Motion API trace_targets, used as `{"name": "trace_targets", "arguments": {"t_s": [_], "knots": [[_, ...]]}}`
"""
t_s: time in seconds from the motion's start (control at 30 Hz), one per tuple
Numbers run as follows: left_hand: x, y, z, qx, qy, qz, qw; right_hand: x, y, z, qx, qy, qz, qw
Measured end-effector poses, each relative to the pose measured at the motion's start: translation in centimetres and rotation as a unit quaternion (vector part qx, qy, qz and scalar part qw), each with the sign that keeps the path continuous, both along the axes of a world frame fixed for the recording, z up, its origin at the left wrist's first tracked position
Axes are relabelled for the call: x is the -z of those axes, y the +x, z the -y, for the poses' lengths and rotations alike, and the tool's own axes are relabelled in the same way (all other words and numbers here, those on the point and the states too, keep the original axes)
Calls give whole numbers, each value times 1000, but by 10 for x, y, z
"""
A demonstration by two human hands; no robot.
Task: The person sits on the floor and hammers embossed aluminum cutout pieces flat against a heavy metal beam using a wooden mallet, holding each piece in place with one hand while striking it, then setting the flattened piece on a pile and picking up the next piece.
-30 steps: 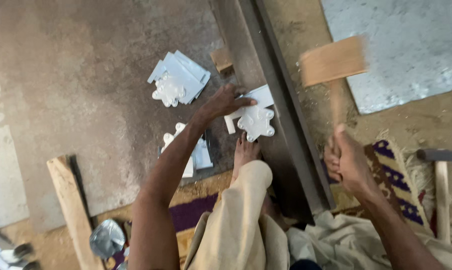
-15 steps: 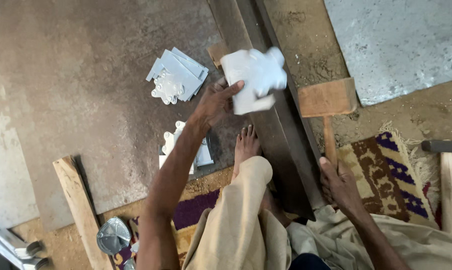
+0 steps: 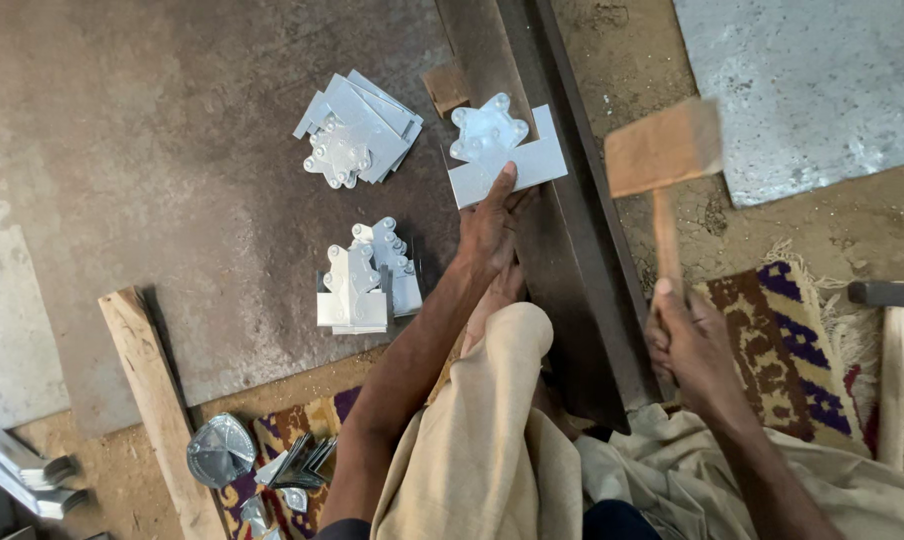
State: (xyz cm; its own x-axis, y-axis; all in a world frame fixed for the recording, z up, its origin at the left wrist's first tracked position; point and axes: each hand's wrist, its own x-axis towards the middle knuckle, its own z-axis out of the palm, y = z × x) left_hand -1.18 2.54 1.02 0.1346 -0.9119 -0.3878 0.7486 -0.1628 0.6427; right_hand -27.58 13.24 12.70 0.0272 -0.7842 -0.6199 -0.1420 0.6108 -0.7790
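Note:
My left hand (image 3: pixel 492 225) pinches a shiny flower-shaped metal sheet piece (image 3: pixel 500 150) by its lower edge, holding it over the dark steel beam (image 3: pixel 572 270). My right hand (image 3: pixel 687 340) grips the handle of a wooden mallet (image 3: pixel 664 150), whose block head is raised to the right of the piece. A bare foot (image 3: pixel 497 295) rests against the beam just below my left hand.
Two piles of cut metal pieces lie on the brown floor plate, one far (image 3: pixel 357 125) and one near (image 3: pixel 367 280). A small wood block (image 3: pixel 447 88) sits on the beam. A plank (image 3: pixel 157 400), a patterned rug (image 3: pixel 782 340), a hammer (image 3: pixel 892 350) and a grey sheet (image 3: pixel 812 80) surround me.
My left hand lifted the metal piece off the beam, turned it, and brought it back down over the beam. The mallet dropped low, then rose again to the right.

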Motion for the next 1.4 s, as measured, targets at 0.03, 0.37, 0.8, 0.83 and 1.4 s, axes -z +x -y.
{"name": "trace_targets", "arguments": {"t_s": [0.03, 0.37, 0.8, 0.83, 1.4], "knots": [[-1, 0, 0, 2, -1, 1, 1000, -6, -5, 1, 0, -41, -3, 999], [6, -1, 2, -17, 2, -2, 1000, 5, 9, 41, -168, -423, -131, 881], [9, -7, 2, -22, -26, -52, 998, 7, 18, 50, -94, -86, 15, 992], [11, -8, 0, -22, -23, -54, 998, 13, 13, 50, -73, -59, 23, 995], [32, -16, -2, -88, 73, 20, 993, -60, 4, 46, -44, -306, -24, 951]]}}
